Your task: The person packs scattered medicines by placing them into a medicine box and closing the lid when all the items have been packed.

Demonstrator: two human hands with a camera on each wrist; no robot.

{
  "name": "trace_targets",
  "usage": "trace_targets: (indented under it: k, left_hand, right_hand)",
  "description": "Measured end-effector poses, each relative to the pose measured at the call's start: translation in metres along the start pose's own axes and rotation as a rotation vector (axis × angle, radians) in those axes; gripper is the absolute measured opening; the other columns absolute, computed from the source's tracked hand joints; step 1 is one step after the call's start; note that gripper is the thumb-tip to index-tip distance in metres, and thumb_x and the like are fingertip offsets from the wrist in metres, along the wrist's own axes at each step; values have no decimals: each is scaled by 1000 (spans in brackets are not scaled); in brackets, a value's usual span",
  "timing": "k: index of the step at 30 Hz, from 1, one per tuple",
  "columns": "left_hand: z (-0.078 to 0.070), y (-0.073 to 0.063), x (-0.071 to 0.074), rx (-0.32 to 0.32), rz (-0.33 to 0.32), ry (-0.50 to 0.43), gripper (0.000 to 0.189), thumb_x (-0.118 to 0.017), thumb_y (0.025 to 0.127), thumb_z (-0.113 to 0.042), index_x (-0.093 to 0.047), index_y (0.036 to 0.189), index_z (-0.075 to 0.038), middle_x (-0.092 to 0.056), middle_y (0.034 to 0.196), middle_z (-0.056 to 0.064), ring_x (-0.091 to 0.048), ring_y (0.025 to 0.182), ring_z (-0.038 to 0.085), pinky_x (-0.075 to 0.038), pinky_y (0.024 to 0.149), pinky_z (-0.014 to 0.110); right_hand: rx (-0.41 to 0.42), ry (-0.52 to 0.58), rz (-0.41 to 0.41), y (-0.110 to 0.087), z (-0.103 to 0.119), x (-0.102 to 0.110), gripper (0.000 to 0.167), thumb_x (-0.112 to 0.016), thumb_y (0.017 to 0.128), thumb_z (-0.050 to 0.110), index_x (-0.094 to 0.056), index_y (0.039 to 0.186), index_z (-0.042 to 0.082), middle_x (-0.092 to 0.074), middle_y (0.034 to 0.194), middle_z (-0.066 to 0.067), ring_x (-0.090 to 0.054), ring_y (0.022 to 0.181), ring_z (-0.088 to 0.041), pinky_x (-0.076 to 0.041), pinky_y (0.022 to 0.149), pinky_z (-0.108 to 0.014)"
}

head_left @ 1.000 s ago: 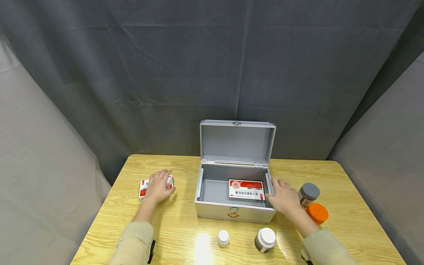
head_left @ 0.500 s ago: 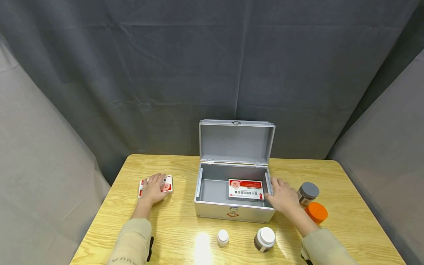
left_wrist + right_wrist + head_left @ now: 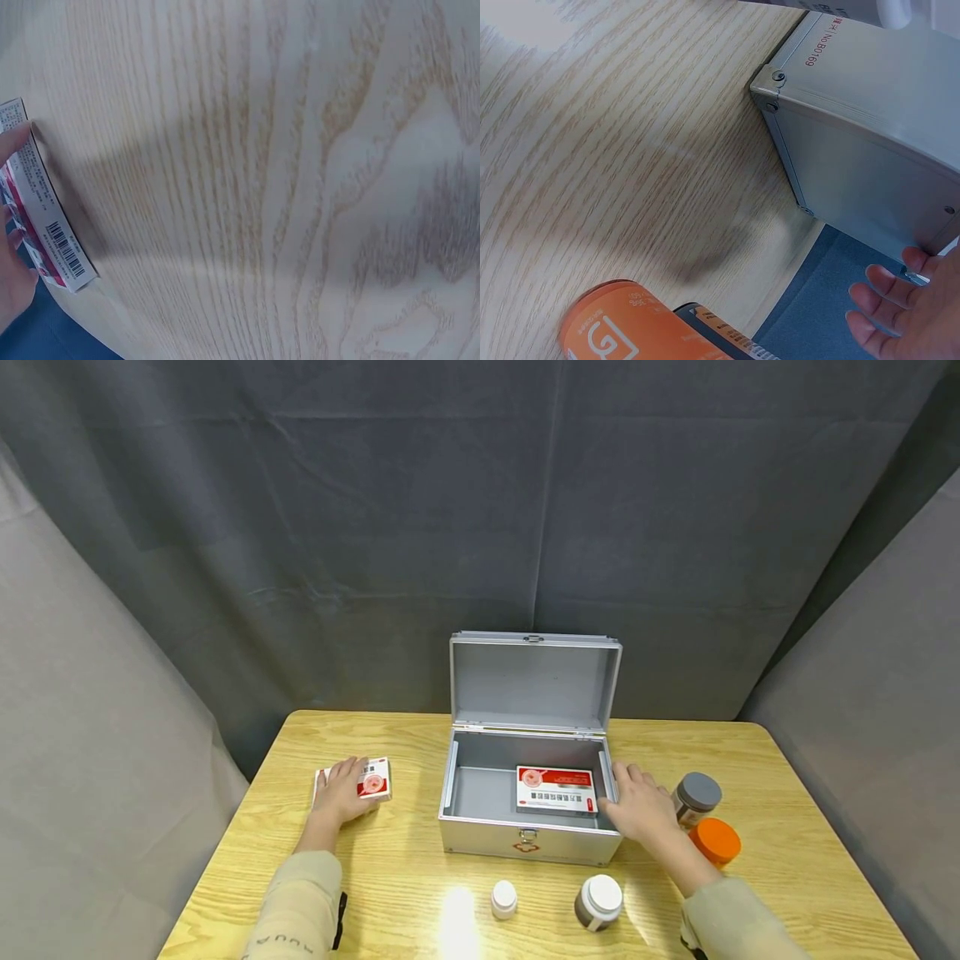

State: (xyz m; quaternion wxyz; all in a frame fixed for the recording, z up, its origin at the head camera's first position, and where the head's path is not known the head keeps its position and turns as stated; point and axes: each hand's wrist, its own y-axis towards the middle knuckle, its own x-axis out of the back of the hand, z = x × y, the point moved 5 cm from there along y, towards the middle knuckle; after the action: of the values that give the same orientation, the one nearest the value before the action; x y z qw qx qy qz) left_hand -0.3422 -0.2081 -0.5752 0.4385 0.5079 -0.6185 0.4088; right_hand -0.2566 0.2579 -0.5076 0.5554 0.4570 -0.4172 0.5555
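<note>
A red-and-white medicine box lies on the table at the left. My left hand lies over its left part; in the left wrist view the thumb presses the barcoded side of the medicine box, the fingers beyond it. An aluminium first-aid case stands mid-table with its lid up. Inside it, to the right, lies a second medicine box. My right hand grips the case's right wall, thumb over the rim, fingers outside along the wall.
Right of the case stand a grey-lidded jar and an orange-capped bottle. In front are a small white bottle and a larger white-lidded bottle. A dark curtain hangs behind the table.
My left hand has slid left along the medicine box, uncovering its right end. The box stays about where it was. My right hand keeps its place on the case.
</note>
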Motion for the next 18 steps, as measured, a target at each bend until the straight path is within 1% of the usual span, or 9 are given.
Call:
trace_targets:
  k: [3,9,18]
  left_hand:
    - [0,-1,-1,-1,9,-8,85,-70,74,-41,-31,141,-6,-30,142,21,-22,130,42,-7,103,63]
    - [1,0,-1,5,4,-27,85,-71,74,-39,-32,141,-7,-31,142,21,-22,130,41,-9,102,63]
    - [1,-1,-1,16,2,-52,82,-73,73,-36,-34,140,-8,-31,141,21,-23,129,41,-13,100,65]
  right_hand:
    - [-1,1,1,0,1,0,64,-55,80,35,-37,129,-1,-44,123,-29,-44,108,-48,-36,82,-63]
    - [1,2,-10,-1,1,1,62,-56,80,35,-38,127,-1,-45,120,-28,-46,105,-47,-37,81,-63]
    - [-3,4,-3,-1,1,1,62,-56,80,35,-37,128,-1,-46,119,-27,-47,105,-46,-37,80,-62]
